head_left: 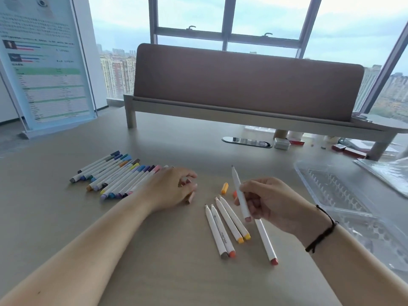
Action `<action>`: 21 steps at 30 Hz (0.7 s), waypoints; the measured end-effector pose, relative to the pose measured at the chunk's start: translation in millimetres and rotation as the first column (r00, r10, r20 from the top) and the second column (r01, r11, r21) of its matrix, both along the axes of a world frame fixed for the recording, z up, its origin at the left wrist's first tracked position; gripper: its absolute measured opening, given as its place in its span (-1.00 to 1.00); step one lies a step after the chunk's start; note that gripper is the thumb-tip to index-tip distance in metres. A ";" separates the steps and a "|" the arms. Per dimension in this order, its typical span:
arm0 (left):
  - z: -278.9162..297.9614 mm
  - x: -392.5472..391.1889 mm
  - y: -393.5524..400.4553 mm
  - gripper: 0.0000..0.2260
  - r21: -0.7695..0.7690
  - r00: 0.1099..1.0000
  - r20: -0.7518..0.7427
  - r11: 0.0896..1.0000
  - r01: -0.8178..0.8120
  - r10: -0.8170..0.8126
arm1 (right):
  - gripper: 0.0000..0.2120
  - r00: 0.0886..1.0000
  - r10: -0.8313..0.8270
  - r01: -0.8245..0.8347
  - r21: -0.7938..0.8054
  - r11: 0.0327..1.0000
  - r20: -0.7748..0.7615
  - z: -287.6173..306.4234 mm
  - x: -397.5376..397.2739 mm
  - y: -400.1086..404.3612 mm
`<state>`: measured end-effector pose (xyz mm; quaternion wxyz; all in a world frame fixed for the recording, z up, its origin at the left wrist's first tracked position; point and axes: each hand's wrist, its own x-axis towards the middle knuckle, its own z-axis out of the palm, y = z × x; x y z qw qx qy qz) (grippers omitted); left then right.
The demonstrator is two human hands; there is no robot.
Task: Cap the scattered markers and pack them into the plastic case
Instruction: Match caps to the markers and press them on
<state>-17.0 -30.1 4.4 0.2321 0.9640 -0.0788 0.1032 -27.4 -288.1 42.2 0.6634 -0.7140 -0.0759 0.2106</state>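
**White marker in my right hand, cap under the left**

White marker (239,193) sits pinched in my right hand (271,202), fingers curled round its lower barrel, bare tip pointing up and away. My left hand (171,187) rests on the desk (154,250), fingertips closed on a pinkish cap (191,196). Capped row (114,175) lies left of it. Five uncapped markers (229,228) lie btwn my hands; an orange cap (224,188) is near them. Clear case (344,195) lies open at right.

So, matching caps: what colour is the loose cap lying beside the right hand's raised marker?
Orange loose cap, clearest in the head view.
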 end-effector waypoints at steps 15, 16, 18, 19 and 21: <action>6.1 -12.5 -21.4 -0.80 0.131 0.993 0.005 0.984 0.120 -0.121 | -0.83 0.999 -0.030 0.035 0.230 0.973 -0.025 -19.1 2.6 -12.9; 6.8 -13.2 -22.1 -0.80 0.119 0.992 0.004 0.985 0.123 -0.125 | -0.81 0.999 -0.032 0.039 0.231 0.972 -0.030 -19.7 2.0 -11.9; 7.4 -14.2 -23.0 -0.81 0.095 0.992 0.005 0.988 0.123 -0.124 | -0.80 0.999 -0.036 0.043 0.230 0.972 -0.036 -20.1 0.5 -10.3; 7.5 -14.4 -23.4 -0.82 0.079 0.992 0.000 0.989 0.122 -0.123 | -0.81 0.999 -0.038 0.045 0.229 0.972 -0.036 -19.8 -0.2 -9.7; 7.4 -14.6 -23.9 -0.82 0.051 0.993 -0.014 0.992 0.119 -0.118 | -0.83 0.998 -0.047 0.054 0.236 0.970 -0.035 -19.4 -0.3 -9.6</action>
